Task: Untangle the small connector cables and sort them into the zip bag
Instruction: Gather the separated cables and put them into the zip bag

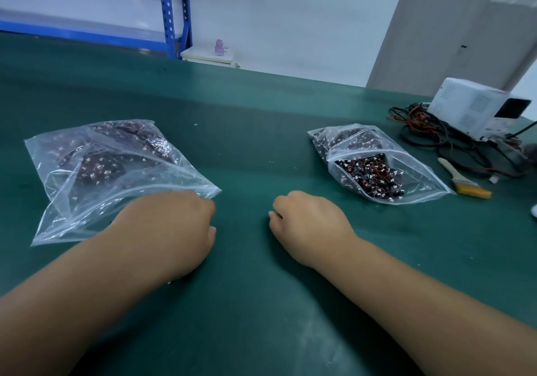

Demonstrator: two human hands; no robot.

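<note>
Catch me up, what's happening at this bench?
A person is at a green bench with two clear zip bags of small connector cables. The left hand sits at the near corner of the left bag; a grip is unclear. The right hand rests curled on the bench, short of the right bag, holding nothing visible.

Left: large zip bag [162, 184], clear, lying flat, dark cable bundles [101, 166] inside. Right: smaller zip bag [418, 179], mouth open, holding tangled red-black cables [372, 175] with white connectors.
</note>
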